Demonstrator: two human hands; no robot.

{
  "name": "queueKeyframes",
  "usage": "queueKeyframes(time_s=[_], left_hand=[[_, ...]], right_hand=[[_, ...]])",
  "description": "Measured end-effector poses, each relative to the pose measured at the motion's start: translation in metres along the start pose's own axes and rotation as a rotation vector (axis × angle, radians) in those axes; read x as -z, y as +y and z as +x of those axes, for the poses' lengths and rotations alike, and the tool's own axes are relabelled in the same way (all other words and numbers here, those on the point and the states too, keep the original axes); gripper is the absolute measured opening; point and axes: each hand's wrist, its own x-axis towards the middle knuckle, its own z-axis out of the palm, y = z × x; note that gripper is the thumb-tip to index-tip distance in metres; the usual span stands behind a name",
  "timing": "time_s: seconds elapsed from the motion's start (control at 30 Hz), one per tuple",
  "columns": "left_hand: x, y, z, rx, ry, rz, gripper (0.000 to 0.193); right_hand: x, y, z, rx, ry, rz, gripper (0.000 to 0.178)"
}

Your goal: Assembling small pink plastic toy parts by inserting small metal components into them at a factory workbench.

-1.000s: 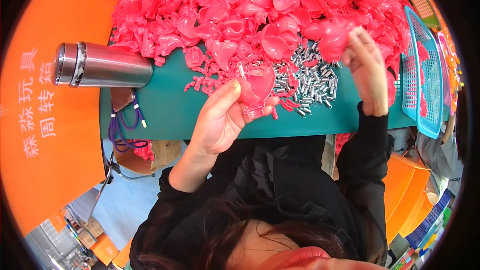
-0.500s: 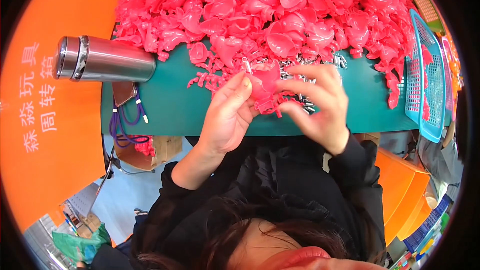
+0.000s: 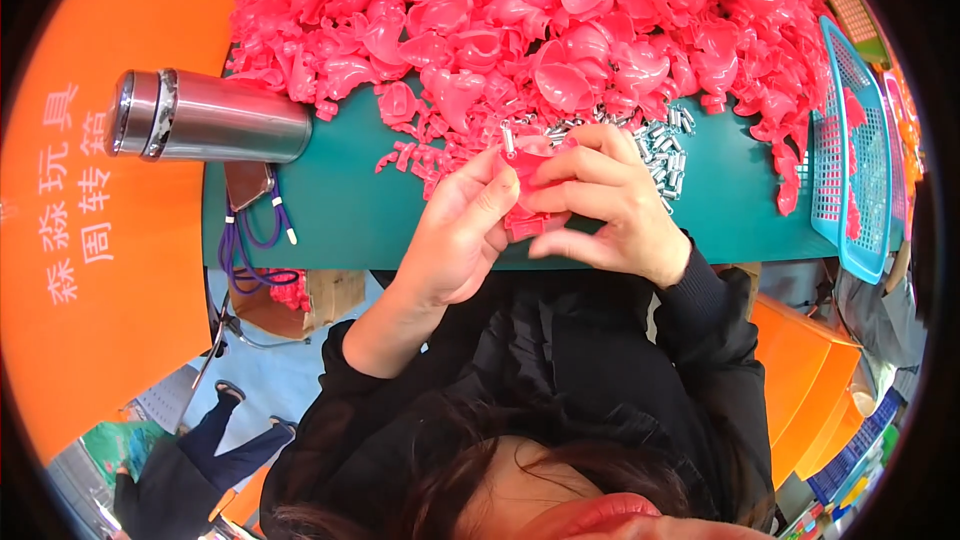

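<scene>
Over the near edge of the green table, my left hand (image 3: 462,225) pinches a pink plastic shell part (image 3: 518,188) between thumb and fingers. A small silver metal cylinder (image 3: 508,137) sticks up just above that thumb tip; whether it is fixed to the part I cannot tell. My right hand (image 3: 625,202) comes in from the other side, its fingertips closed on the part's right edge and its thumb below. The fingers cover much of the part. Behind my hands lies a scatter of silver metal cylinders (image 3: 662,152), beside small pink pieces (image 3: 408,155).
A large heap of pink plastic parts (image 3: 560,30) covers the far table (image 3: 350,205). At left lies a steel thermos (image 3: 235,120), with a purple cord (image 3: 232,255) hanging below. A blue basket (image 3: 850,150) stands at right. A person (image 3: 185,470) is at lower left.
My right hand has shifted left and closed its fingers onto the pink part, which has turned slightly. More of the metal cylinders show. At lower left, more of the other person is visible.
</scene>
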Motion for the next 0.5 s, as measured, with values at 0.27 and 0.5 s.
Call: queueKeyframes(time_s=[0.27, 0.5], left_hand=[[0.013, 0.013, 0.005, 0.011, -0.271, 0.144, 0.058], [0.025, 0.013, 0.010, -0.033, -0.158, 0.064, 0.056]], right_hand=[[0.005, -0.005, 0.000, 0.119, 0.049, 0.102, 0.034], [0.029, 0.023, -0.004, -0.116, 0.367, -0.223, 0.030]])
